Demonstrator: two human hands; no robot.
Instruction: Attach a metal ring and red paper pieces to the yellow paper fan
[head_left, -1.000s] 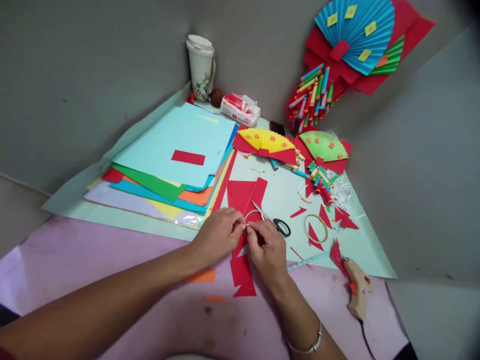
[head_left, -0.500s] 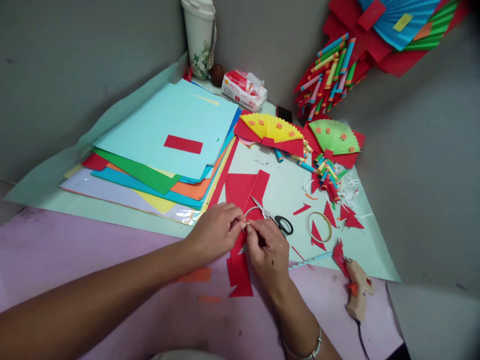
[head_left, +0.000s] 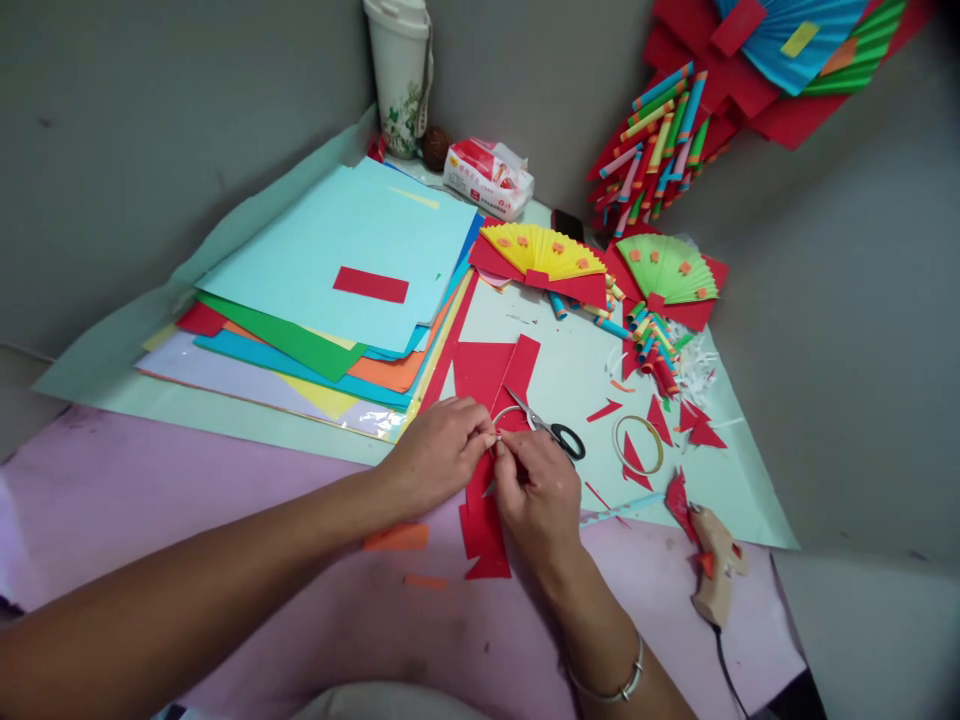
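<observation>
Keeps a pale piece (head_left: 499,438), too small to identify, in a closed fingertip pinch between left hand (head_left: 439,452) and right hand (head_left: 541,495), over red paper (head_left: 485,535) and near scissors (head_left: 533,419). Shows no clear change of grip, apparently leaving the same fine finger work unfinished. Differs from a second ago chiefly in view, now cutting off the blue fan (head_left: 799,45) above.
</observation>
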